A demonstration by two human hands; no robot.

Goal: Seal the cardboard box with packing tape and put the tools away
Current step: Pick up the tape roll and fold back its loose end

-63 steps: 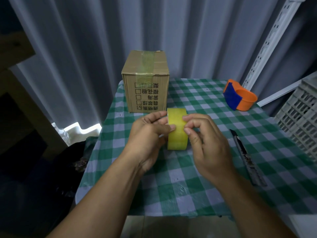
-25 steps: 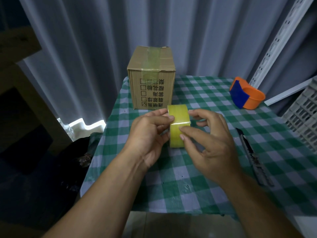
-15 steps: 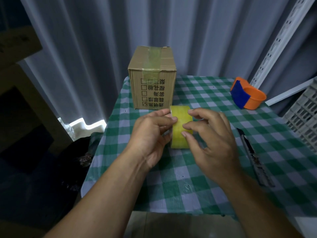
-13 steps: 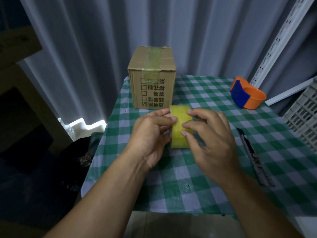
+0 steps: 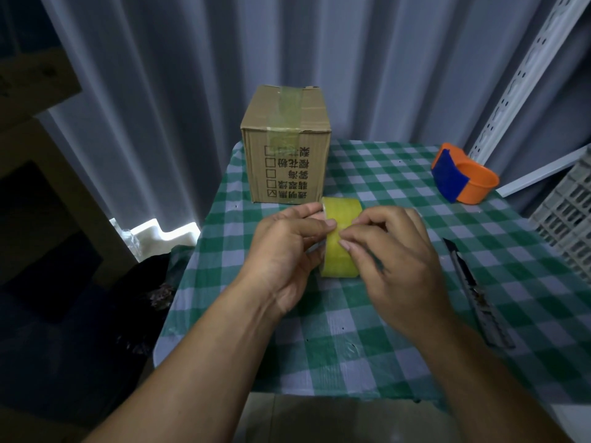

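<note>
a: grey curtain behind, green checked cloth on the surface point(image 5: 399, 174). where's the tape?

b: dead centre. the yellow tape roll point(image 5: 341, 238) stands on edge, the left hand point(image 5: 287, 251) closed on its side, the right hand point(image 5: 393, 254) pinching at its face, i'd guess hunting the loose end.

a: and the box?

b: the cardboard box point(image 5: 286, 148) sits at twelve o'clock from the roll, a strip already over its top. the knife point(image 5: 476, 292) lies at three o'clock, the orange dispenser point(image 5: 463, 177) at two.

a: how will the roll handle?

b: light and stiff, probably slick on the face. hold it by the rim or through the core; the end wants a fingernail.
</note>
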